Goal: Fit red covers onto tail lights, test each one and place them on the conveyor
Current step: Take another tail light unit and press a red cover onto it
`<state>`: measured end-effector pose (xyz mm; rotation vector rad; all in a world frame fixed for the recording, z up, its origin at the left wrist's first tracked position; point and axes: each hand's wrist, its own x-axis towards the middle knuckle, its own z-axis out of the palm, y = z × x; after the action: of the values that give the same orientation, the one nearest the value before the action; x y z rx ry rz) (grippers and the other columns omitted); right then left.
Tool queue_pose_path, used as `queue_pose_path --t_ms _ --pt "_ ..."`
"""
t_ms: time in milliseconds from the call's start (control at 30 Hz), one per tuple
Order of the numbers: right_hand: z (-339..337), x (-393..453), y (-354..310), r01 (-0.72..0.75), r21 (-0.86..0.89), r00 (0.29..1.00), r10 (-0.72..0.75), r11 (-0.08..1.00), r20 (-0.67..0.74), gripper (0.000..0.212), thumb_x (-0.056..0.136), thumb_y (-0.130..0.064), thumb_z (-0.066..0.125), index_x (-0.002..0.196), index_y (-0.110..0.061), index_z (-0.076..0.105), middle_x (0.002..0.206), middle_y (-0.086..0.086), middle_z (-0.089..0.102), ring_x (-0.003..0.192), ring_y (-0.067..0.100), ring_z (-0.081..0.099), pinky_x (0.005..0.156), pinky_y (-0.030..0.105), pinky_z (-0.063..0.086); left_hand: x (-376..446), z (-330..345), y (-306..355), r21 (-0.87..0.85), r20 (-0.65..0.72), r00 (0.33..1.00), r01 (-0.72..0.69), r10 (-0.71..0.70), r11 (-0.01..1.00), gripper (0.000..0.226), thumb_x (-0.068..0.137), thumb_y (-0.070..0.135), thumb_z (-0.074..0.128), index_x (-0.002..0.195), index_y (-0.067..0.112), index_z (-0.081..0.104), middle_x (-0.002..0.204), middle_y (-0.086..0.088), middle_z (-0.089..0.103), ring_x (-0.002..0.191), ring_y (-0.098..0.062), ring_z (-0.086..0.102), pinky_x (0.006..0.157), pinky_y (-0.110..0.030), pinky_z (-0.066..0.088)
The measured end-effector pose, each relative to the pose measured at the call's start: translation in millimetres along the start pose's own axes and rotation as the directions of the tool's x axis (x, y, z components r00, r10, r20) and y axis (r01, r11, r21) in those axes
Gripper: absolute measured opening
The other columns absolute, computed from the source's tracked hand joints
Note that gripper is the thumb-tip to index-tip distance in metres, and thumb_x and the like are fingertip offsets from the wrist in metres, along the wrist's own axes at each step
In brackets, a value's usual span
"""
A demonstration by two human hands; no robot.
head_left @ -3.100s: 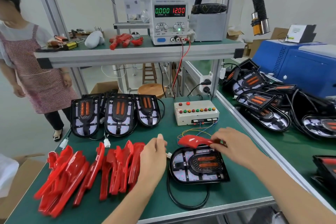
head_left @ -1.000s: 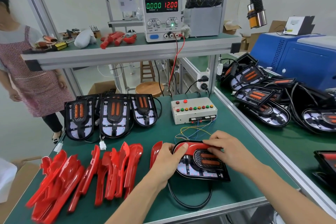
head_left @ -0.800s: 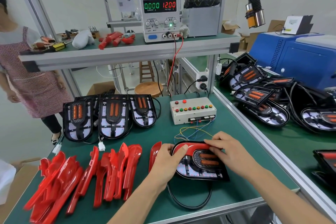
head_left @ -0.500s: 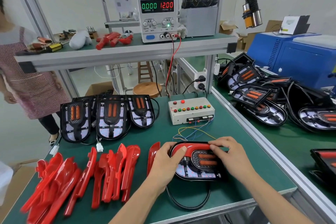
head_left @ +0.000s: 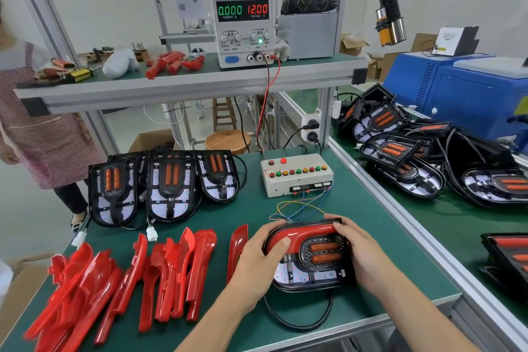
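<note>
A black tail light (head_left: 313,268) with two orange bars lies on the green bench in front of me. A red cover (head_left: 303,234) sits along its far edge. My left hand (head_left: 258,258) grips the light's left end, thumb pressing on the red cover. My right hand (head_left: 361,251) grips the right end, fingers curled over the cover's far right corner. The light's black cable (head_left: 300,320) loops toward the bench's front edge.
Several loose red covers (head_left: 120,283) lie at the left, one more (head_left: 237,246) beside my left hand. Three uncovered tail lights (head_left: 168,186) stand behind them. A button test box (head_left: 295,173) and power supply (head_left: 243,26) sit farther back. More tail lights (head_left: 400,157) pile on the conveyor at right. A person in an apron (head_left: 37,134) stands at left.
The red cover went from held above the light to seated on its far edge. Both hands closed in on the light's ends and now press the cover down.
</note>
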<state>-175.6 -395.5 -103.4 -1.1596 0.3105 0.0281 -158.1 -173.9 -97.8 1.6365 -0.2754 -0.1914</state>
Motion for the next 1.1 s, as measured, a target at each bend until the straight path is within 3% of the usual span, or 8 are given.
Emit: queue_pose_path --t_ms 100,500,667,767,833,933,1000,1100 --pt "3 -3 4 0.031 -0.007 1.000 -0.031 0.999 0.000 0.022 0.103 -0.017 0.049 0.110 -0.019 0.070 0.105 0.021 0.074 0.089 0.036 0.074 0.071 0.045 0.060 -1 -3 3 -0.013 0.060 0.998 0.005 -0.005 1.000 0.028 0.103 0.024 0.060 0.124 0.043 0.064 0.119 0.014 0.072 0.111 -0.008 0.068 0.098 -0.024 0.054" --pt "11 -6 4 0.060 -0.076 0.995 -0.065 0.995 -0.071 0.022 0.103 -0.014 0.052 0.108 -0.020 0.072 0.106 0.021 0.074 0.095 0.041 0.073 0.079 0.054 0.061 4 -9 1 -0.126 0.078 0.994 0.090 -0.081 0.988 0.027 0.099 0.007 0.062 0.119 0.024 0.069 0.113 0.005 0.075 0.103 -0.011 0.070 0.087 -0.018 0.052" --pt "13 -7 4 0.046 -0.095 0.993 -0.055 0.994 -0.104 0.024 0.102 -0.014 0.051 0.104 -0.022 0.073 0.102 0.020 0.076 0.088 0.037 0.075 0.072 0.048 0.062 6 -9 0 -0.174 0.093 0.989 0.127 -0.112 0.977 0.027 0.097 0.005 0.063 0.116 0.023 0.071 0.113 0.001 0.076 0.103 -0.014 0.070 0.090 -0.022 0.053" --pt "16 -9 4 0.046 -0.093 0.992 -0.057 0.995 -0.112 0.025 0.103 -0.013 0.051 0.102 -0.023 0.074 0.100 0.020 0.076 0.087 0.037 0.075 0.070 0.046 0.062 8 -9 1 -0.232 0.100 0.982 0.177 -0.158 0.957 0.024 0.096 0.010 0.065 0.110 0.026 0.076 0.115 -0.004 0.076 0.105 -0.019 0.071 0.101 -0.034 0.053" --pt "18 -10 4 0.049 -0.098 0.992 -0.060 0.994 -0.110 0.025 0.103 -0.013 0.051 0.102 -0.023 0.074 0.100 0.019 0.076 0.087 0.037 0.075 0.069 0.045 0.061 8 -10 2 -0.266 0.104 0.977 0.209 -0.187 0.941 0.020 0.094 0.026 0.065 0.110 0.024 0.077 0.116 -0.006 0.076 0.109 -0.022 0.071 0.104 -0.037 0.050" --pt "20 -13 3 0.050 -0.108 0.992 -0.062 0.993 -0.107 0.024 0.103 -0.013 0.051 0.102 -0.022 0.073 0.098 0.019 0.076 0.084 0.036 0.076 0.065 0.042 0.061 8 -6 4 -0.231 0.059 0.972 0.233 -0.226 0.945 0.026 0.099 0.042 0.063 0.107 0.023 0.077 0.110 -0.002 0.078 0.104 -0.017 0.073 0.093 -0.027 0.053" --pt "22 -14 4 0.047 -0.127 0.993 -0.061 0.991 -0.104 0.024 0.103 -0.014 0.051 0.101 -0.023 0.073 0.098 0.018 0.076 0.084 0.036 0.076 0.064 0.041 0.060 10 -4 2 -0.219 -0.018 0.970 0.231 -0.241 0.948 0.018 0.096 0.035 0.068 0.102 0.023 0.079 0.103 0.000 0.079 0.094 -0.011 0.074 0.079 -0.017 0.054" --pt "24 -16 4 0.058 -0.138 0.992 -0.072 0.989 -0.101 0.024 0.103 -0.014 0.051 0.102 -0.023 0.072 0.097 0.018 0.076 0.084 0.035 0.076 0.064 0.040 0.060 11 -1 1 -0.239 -0.069 0.967 0.222 -0.245 0.945 0.010 0.093 0.024 0.073 0.098 0.020 0.081 0.097 0.000 0.080 0.085 -0.009 0.074 0.071 -0.014 0.053"
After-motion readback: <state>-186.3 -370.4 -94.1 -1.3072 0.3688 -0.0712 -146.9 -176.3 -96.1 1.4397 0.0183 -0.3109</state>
